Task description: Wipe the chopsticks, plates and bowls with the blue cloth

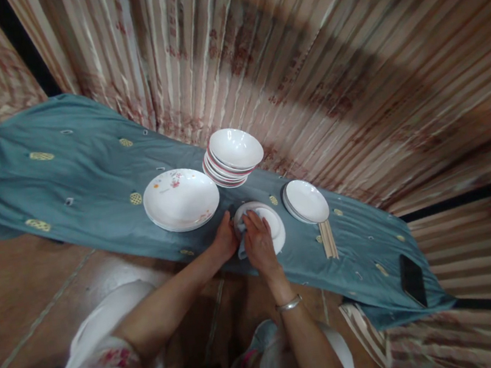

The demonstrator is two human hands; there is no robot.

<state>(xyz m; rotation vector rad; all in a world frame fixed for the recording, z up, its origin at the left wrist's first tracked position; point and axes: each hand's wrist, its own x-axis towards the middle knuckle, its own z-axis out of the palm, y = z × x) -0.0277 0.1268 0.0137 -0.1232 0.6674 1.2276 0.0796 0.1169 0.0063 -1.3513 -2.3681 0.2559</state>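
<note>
A white plate (281, 244) with a raised or sunken round middle lies close to the near edge of the cloth-covered table; I cannot tell which way up it is. On it, my right hand (260, 242) presses a greyish-blue cloth (242, 250) with bent fingers. My left hand (225, 236) grips the plate's left rim, its fingertips partly hidden. Left of both hands are large white oval plates (178, 200) with a floral pattern, one on another. Just behind, several white bowls (235, 148) with reddish rims are stacked.
A stack of small white dishes (307, 200) stands to the right, with wooden chopsticks (328, 240) beside it. A dark phone (412, 280) lies at the right end of the green tablecloth (96, 169). Behind the table hangs a pleated curtain (301, 65).
</note>
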